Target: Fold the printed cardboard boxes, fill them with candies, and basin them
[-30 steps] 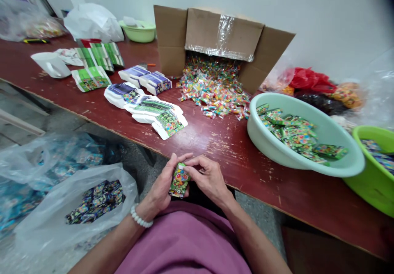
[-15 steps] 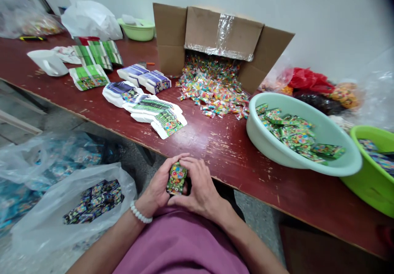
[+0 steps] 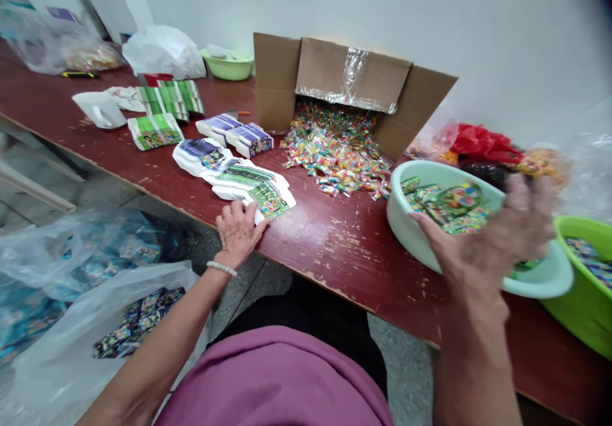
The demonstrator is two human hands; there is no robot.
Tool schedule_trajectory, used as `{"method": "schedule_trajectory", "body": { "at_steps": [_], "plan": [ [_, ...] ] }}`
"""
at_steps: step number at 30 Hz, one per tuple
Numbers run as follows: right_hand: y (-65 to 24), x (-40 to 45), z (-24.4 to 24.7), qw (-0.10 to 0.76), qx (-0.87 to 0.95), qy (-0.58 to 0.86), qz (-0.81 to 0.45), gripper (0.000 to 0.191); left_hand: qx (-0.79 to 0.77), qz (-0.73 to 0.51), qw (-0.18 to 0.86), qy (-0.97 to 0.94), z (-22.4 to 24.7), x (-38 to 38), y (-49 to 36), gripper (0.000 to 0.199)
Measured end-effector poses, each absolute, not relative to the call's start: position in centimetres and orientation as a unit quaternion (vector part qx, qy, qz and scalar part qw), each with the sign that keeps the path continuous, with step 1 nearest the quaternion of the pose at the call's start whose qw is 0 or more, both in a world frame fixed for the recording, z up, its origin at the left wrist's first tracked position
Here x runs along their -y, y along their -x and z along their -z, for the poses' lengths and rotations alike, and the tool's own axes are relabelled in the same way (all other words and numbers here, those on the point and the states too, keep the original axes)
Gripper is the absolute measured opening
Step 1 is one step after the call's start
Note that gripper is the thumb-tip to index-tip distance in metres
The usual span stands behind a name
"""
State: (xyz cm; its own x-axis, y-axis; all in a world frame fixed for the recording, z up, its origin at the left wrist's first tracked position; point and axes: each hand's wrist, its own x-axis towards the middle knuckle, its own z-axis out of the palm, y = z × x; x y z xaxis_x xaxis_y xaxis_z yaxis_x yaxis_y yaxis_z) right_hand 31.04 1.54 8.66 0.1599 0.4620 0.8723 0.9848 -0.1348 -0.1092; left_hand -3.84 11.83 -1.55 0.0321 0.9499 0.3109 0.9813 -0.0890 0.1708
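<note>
My left hand (image 3: 238,231), with a pale bead bracelet on the wrist, is at the table's front edge. Its thumb and fingers close on the white flap of a flat green printed carton (image 3: 269,201), at the near end of a fanned row of flat cartons. My right hand (image 3: 497,235) is smeared by motion over the pale green basin (image 3: 415,238), thumb and fingers spread. Just beyond the thumb, a small green printed box (image 3: 459,198) appears blurred above other green boxes in the basin, apart from the hand.
Wrapped candies (image 3: 335,152) spill from a cardboard box (image 3: 356,72) on the red table (image 3: 335,247). Banded carton stacks (image 3: 155,131) and a white mug (image 3: 99,110) stand left. A lime basin (image 3: 581,314) is at right; an open plastic bag (image 3: 62,362) holds dark packets below.
My hands have separated. The green box they held together has left them; my right hand has moved right over the basin, my left forward to the flat cartons.
</note>
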Motion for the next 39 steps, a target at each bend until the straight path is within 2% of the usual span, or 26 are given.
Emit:
{"method": "schedule_trajectory", "body": {
  "at_steps": [2,6,8,10,12,13,15,16,19,23,27,32,36,39],
  "plan": [
    [-31.9,-1.7,-8.4,0.374,0.530,0.675,0.352,0.099,0.672,0.136,0.056,0.726,2.2,-12.4,4.1,0.056],
    [-27.0,-1.8,-5.3,0.420,0.607,0.615,0.277,0.057,0.678,0.147,0.054,0.718,2.2,-12.8,4.2,0.055],
    [-23.4,-1.9,-3.6,0.441,0.633,0.601,0.208,0.046,0.674,0.178,0.039,0.716,1.7,-12.9,4.2,0.047],
    [-20.3,-2.1,-2.2,0.448,0.660,0.594,0.108,0.040,0.667,0.237,-0.021,0.707,1.3,-12.7,4.1,0.031],
    [-18.3,-2.5,-0.9,0.469,0.653,0.595,-0.027,0.046,0.644,0.327,-0.150,0.676,1.0,-11.8,3.8,0.018],
    [-17.6,-2.9,-0.3,0.489,0.627,0.598,-0.106,0.051,0.620,0.374,-0.235,0.648,1.0,-11.1,3.6,0.018],
    [-16.8,-3.6,0.6,0.538,0.540,0.581,-0.284,0.060,0.550,0.441,-0.413,0.577,0.8,-9.1,3.0,0.027],
    [-16.5,-3.8,0.8,0.559,0.490,0.557,-0.371,0.058,0.515,0.449,-0.491,0.541,0.7,-8.0,2.8,0.031],
    [-16.3,-3.9,0.5,0.592,0.384,0.470,-0.530,0.038,0.435,0.383,-0.663,0.474,0.1,-4.8,2.5,0.036],
    [-16.1,-2.4,-1.6,0.561,0.395,0.447,-0.574,0.029,0.278,0.253,-0.829,0.415,-1.0,-3.0,2.6,0.058],
    [-15.8,-0.7,-3.1,0.493,0.430,0.392,-0.647,0.030,0.200,0.204,-0.875,0.392,-1.5,-2.7,1.7,0.058],
    [-15.6,0.3,-3.8,0.456,0.456,0.368,-0.670,0.032,0.214,0.218,-0.862,0.405,-1.5,-2.0,0.6,0.054],
    [-15.3,0.8,-3.9,0.455,0.474,0.387,-0.647,0.042,0.247,0.261,-0.828,0.431,-1.4,-1.8,0.5,0.044],
    [-15.3,0.9,-3.7,0.503,0.502,0.431,-0.556,0.061,0.272,0.263,-0.809,0.450,-1.6,-1.6,0.7,0.044]
  ]
}}
